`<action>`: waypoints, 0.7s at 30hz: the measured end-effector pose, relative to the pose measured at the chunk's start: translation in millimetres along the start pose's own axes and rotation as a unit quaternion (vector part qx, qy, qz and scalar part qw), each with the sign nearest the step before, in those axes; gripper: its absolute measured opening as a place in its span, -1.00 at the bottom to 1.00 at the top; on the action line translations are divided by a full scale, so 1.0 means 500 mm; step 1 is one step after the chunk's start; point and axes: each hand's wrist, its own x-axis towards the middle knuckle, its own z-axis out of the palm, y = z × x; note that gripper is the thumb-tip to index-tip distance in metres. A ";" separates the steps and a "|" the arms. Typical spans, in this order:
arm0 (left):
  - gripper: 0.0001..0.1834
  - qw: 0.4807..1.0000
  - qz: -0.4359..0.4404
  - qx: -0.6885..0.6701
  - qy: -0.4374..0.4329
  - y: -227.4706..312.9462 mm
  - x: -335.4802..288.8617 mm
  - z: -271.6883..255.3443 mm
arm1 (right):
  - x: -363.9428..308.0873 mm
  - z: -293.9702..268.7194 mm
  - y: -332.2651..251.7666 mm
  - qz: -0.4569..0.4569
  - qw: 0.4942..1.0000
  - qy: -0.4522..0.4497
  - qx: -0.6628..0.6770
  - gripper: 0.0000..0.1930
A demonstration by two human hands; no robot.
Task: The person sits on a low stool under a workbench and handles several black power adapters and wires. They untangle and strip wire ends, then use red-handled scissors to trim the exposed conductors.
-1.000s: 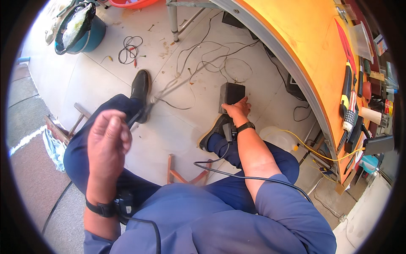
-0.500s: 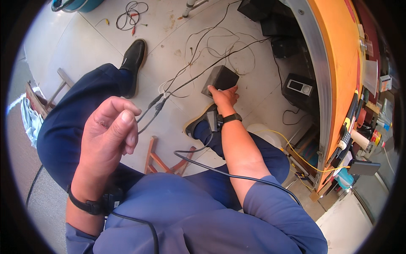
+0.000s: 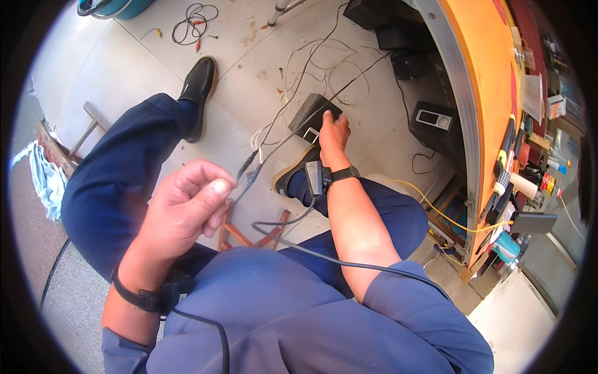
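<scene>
My left hand (image 3: 190, 202) is closed in a pinch around thin black cables. Their dark connectors (image 3: 252, 174) and white wire ends (image 3: 259, 140) show just beyond the fingertips. Further right, my right hand (image 3: 334, 140) grips the near right side of a small dark box-shaped speaker (image 3: 305, 114). The speaker is tilted above the floor near my right shoe (image 3: 288, 171), and a pale bracket-like piece (image 3: 311, 134) shows at its near side. A long black cable passes across the speaker toward the boxes at upper right.
Several black boxes (image 3: 405, 34) and a dark unit with a silver panel (image 3: 431, 121) stand right. An orange-topped bench (image 3: 476, 93) holds tools. Loose wires (image 3: 349, 68) and a coiled cable (image 3: 193, 25) lie on the floor. A wooden stool (image 3: 258, 237) sits below me.
My left hand has moved right with the cables. My right hand has turned the speaker and shifted it slightly left, and its pale bracket-like piece now shows.
</scene>
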 end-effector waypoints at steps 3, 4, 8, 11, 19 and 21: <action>-0.85 0.998 -0.053 0.028 -0.025 -0.025 -0.008 0.011 | -0.045 -0.022 -0.048 0.107 0.906 -0.193 0.362 -0.14; -0.85 0.997 -0.069 0.034 -0.025 -0.037 -0.010 0.017 | -0.064 -0.029 -0.059 0.126 0.869 -0.233 0.417 -0.10; -0.83 0.993 -0.105 0.049 -0.020 -0.073 -0.022 0.036 | -0.118 -0.042 -0.104 0.142 0.767 -0.335 0.528 -0.03; -0.84 0.992 -0.111 0.064 -0.005 -0.092 -0.019 0.042 | -0.132 -0.053 -0.126 0.136 0.752 -0.341 0.547 -0.12; -0.85 0.991 -0.120 0.059 -0.014 -0.125 -0.028 0.041 | -0.107 -0.042 -0.126 0.173 0.809 -0.247 0.505 -0.50; -0.85 0.989 -0.125 0.073 -0.007 -0.128 -0.031 0.042 | -0.119 -0.033 -0.118 0.148 0.855 -0.184 0.462 -0.60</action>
